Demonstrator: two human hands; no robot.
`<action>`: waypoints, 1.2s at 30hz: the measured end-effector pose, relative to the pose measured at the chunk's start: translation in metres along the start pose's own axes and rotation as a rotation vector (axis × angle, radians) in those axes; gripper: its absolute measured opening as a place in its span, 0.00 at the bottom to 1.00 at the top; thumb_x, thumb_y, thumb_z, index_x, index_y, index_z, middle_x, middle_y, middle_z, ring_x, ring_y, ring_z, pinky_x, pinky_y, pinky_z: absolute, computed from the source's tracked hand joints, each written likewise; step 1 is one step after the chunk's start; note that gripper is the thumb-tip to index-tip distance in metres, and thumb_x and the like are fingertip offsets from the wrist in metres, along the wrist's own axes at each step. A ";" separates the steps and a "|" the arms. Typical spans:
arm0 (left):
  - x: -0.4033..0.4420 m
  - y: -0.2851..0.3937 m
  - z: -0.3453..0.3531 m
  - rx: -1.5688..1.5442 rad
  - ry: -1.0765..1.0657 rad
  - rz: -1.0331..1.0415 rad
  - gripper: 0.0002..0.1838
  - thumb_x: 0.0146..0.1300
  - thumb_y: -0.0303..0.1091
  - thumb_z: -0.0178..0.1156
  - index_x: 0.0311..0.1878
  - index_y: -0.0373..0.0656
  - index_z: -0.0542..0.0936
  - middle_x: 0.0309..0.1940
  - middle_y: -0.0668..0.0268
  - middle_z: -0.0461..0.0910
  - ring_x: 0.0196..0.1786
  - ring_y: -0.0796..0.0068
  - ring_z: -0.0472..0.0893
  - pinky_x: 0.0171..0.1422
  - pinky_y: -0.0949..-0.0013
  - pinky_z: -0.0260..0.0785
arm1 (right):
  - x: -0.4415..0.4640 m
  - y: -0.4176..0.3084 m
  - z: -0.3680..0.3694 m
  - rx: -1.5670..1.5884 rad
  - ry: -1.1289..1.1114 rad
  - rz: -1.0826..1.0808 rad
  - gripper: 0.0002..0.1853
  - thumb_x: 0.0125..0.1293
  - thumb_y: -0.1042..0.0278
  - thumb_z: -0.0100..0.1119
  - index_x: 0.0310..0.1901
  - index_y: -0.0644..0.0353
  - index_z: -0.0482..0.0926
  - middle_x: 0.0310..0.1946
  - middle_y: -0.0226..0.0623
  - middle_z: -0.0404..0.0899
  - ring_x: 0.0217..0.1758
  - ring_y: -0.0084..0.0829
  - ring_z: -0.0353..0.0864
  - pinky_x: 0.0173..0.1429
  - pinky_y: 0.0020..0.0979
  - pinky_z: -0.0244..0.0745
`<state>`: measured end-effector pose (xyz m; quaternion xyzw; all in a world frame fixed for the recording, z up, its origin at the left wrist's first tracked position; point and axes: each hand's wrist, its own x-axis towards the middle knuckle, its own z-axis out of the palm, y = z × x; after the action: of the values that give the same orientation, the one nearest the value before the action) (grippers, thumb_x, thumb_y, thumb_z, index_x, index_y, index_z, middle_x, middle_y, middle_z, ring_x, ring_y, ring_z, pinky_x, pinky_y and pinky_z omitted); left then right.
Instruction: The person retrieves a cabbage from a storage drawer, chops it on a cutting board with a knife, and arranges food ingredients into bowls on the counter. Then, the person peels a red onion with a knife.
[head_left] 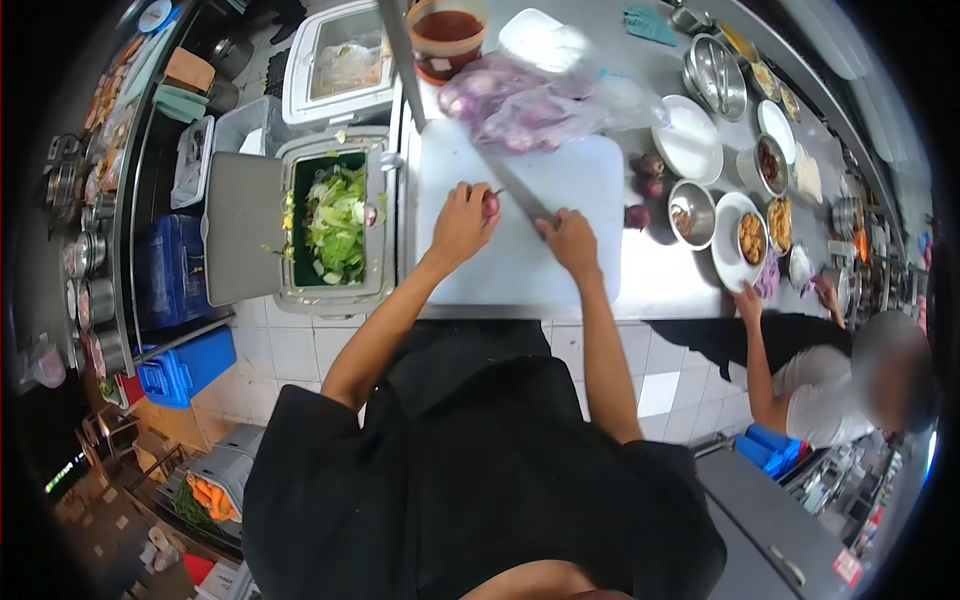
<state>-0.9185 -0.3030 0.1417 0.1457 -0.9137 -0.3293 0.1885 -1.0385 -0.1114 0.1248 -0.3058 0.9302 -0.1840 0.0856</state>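
My left hand (463, 222) is closed around a small red onion (490, 205) above the left part of a white cutting board (520, 270). In my right hand (570, 240) is the handle of a large kitchen knife (515, 188), its blade slanting up and to the left over the board, beside the onion. Along the board's far edge lies a clear plastic bag (520, 100) with several red onions in it. A few loose red onions (637, 216) rest on the counter just right of the board.
Left of the counter stands an open grey bin (290, 297) holding green leafy scraps. Metal bowls (692, 215) and white plates (690, 140) stand on the right. A co-worker (830, 390) at the far right touches an oval white dish (733, 270). A grey pole (402, 65) rises at the board's far left.
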 end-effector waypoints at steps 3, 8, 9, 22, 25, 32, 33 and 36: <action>-0.007 -0.011 -0.026 -0.686 0.015 -0.268 0.17 0.65 0.42 0.59 0.49 0.41 0.72 0.34 0.58 0.76 0.30 0.64 0.76 0.33 0.62 0.69 | -0.021 -0.036 -0.023 0.051 0.035 0.041 0.22 0.64 0.47 0.61 0.39 0.61 0.74 0.32 0.50 0.79 0.36 0.52 0.80 0.40 0.50 0.73; -0.043 -0.016 -0.092 -1.730 -0.225 -0.734 0.24 0.72 0.54 0.39 0.44 0.41 0.72 0.25 0.61 0.75 0.18 0.78 0.66 0.24 0.74 0.58 | -0.071 -0.134 -0.070 0.405 0.037 0.308 0.23 0.71 0.47 0.55 0.38 0.65 0.71 0.22 0.46 0.77 0.23 0.37 0.74 0.33 0.39 0.69; -0.047 -0.007 -0.103 -1.767 -0.215 -0.759 0.24 0.72 0.53 0.37 0.43 0.42 0.73 0.24 0.60 0.74 0.17 0.78 0.63 0.22 0.75 0.55 | -0.071 -0.154 -0.073 0.486 0.025 0.300 0.25 0.69 0.44 0.55 0.35 0.65 0.71 0.21 0.48 0.76 0.24 0.46 0.76 0.33 0.40 0.69; -0.081 -0.019 -0.145 -1.805 -0.221 -0.739 0.21 0.70 0.50 0.41 0.39 0.42 0.75 0.24 0.65 0.76 0.13 0.80 0.63 0.16 0.77 0.52 | -0.045 -0.244 -0.088 0.194 -0.206 -0.299 0.44 0.37 0.23 0.71 0.31 0.67 0.76 0.15 0.44 0.76 0.21 0.40 0.80 0.31 0.37 0.74; -0.086 -0.024 -0.151 -1.828 -0.191 -0.665 0.20 0.70 0.47 0.40 0.40 0.41 0.75 0.24 0.66 0.75 0.16 0.80 0.66 0.16 0.76 0.54 | -0.049 -0.250 -0.078 0.115 -0.180 -0.336 0.47 0.38 0.20 0.68 0.32 0.69 0.77 0.14 0.43 0.76 0.20 0.41 0.81 0.30 0.37 0.76; -0.068 -0.009 -0.159 -1.768 -0.099 -0.719 0.19 0.71 0.44 0.38 0.41 0.40 0.74 0.23 0.66 0.73 0.15 0.81 0.63 0.16 0.76 0.51 | -0.051 -0.258 -0.079 0.040 -0.099 -0.188 0.52 0.40 0.15 0.62 0.34 0.73 0.76 0.14 0.48 0.77 0.21 0.44 0.83 0.29 0.39 0.78; -0.064 -0.008 -0.160 -1.782 -0.132 -0.704 0.19 0.70 0.44 0.38 0.41 0.41 0.74 0.23 0.67 0.73 0.15 0.81 0.62 0.16 0.77 0.51 | -0.049 -0.257 -0.081 0.011 -0.090 -0.182 0.52 0.41 0.15 0.61 0.34 0.74 0.76 0.15 0.49 0.77 0.22 0.45 0.83 0.30 0.41 0.78; -0.057 -0.009 -0.162 -1.791 -0.165 -0.724 0.17 0.70 0.44 0.39 0.39 0.43 0.74 0.22 0.68 0.72 0.15 0.82 0.61 0.15 0.77 0.50 | -0.042 -0.256 -0.084 -0.033 -0.096 -0.182 0.53 0.44 0.16 0.59 0.36 0.76 0.76 0.15 0.50 0.77 0.23 0.47 0.84 0.29 0.42 0.78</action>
<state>-0.7955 -0.3763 0.2370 0.1971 -0.2346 -0.9505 0.0519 -0.8899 -0.2529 0.3051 -0.3987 0.8964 -0.1608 0.1081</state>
